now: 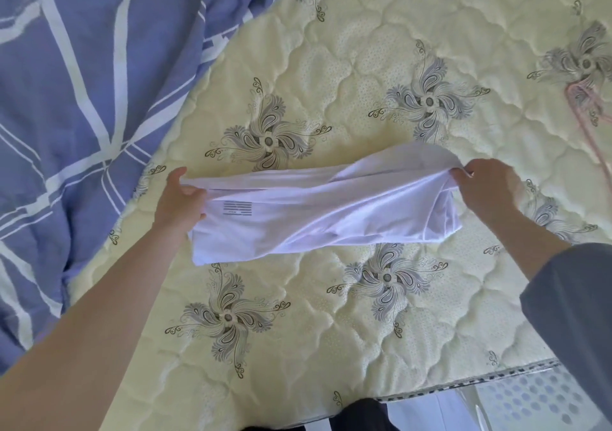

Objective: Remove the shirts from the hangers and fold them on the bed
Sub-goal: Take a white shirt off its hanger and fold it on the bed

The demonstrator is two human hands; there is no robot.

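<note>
A white shirt (318, 208) lies partly folded into a wide band on the cream quilted mattress (298, 348), with a printed grey label showing near its left end. My left hand (180, 198) pinches the shirt's upper left edge between thumb and fingers. On the other side, my right hand (483, 188) grips the upper right edge and lifts that fold a little off the bed. The lower part of the shirt rests flat on the mattress.
A blue duvet with white lines (66, 116) is bunched along the mattress's left side. A pink hanger (586, 122) lies at the far right on the mattress. The near mattress edge (463, 387) runs at the bottom right, with pale floor below it.
</note>
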